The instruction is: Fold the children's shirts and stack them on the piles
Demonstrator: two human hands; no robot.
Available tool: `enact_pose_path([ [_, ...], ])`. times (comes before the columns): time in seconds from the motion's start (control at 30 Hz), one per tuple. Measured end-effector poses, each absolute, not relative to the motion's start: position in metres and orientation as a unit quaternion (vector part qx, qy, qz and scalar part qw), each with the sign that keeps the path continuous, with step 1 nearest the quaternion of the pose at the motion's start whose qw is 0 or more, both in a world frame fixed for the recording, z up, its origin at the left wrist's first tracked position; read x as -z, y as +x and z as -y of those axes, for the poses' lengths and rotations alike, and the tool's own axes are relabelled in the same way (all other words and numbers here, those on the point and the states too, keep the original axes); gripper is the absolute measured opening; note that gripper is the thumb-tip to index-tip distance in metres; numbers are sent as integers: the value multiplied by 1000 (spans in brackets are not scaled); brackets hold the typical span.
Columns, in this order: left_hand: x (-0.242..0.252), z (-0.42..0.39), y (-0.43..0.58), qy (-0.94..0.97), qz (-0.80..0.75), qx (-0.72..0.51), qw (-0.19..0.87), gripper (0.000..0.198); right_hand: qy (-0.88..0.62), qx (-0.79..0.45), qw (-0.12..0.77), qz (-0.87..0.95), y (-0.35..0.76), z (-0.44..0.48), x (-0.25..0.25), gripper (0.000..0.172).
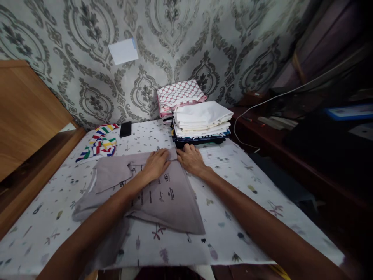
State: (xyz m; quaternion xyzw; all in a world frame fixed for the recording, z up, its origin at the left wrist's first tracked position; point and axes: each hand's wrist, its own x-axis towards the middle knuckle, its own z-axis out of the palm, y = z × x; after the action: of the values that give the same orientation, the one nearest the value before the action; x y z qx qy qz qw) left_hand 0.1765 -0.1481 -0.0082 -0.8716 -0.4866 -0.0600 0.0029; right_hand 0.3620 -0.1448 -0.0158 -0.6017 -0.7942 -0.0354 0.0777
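Observation:
A grey printed garment (182,206) lies partly folded on the patterned sheet, with dark lettering and small logos showing on its face. On its far right part rests my left hand (157,164), palm down with the fingers stretched over the cloth. My right hand (191,160) is at the garment's far right corner, its fingers curled and the thumb side against the edge; the fingertips are partly hidden. Just beyond my right hand stands a stack of folded clothes (202,116), white on top and dark below.
Behind the stack is a folded pink-and-white patterned cloth (182,93) by the wall. A striped cloth (99,144) and a black phone (125,129) lie at the far left. Wooden furniture (32,116) borders the left side. A white cable (276,95) hangs at right.

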Motion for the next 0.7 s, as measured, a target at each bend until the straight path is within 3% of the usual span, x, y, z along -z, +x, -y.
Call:
enact_pose_path([
  [0.13, -4, 151, 190, -875, 478, 18, 73, 24, -605, 34, 91, 790, 361, 145, 18, 38],
  [0.37, -11, 143, 207, -853, 509, 2, 117, 30, -618, 32, 123, 776, 362, 149, 17, 34],
  [0.57, -10, 149, 198, -864, 496, -11, 93, 31, -564, 43, 171, 806, 360, 153, 11, 47],
  [0.7, -9, 161, 171, -859, 508, 4, 68, 26, -546, 32, 166, 821, 360, 150, 12, 33],
])
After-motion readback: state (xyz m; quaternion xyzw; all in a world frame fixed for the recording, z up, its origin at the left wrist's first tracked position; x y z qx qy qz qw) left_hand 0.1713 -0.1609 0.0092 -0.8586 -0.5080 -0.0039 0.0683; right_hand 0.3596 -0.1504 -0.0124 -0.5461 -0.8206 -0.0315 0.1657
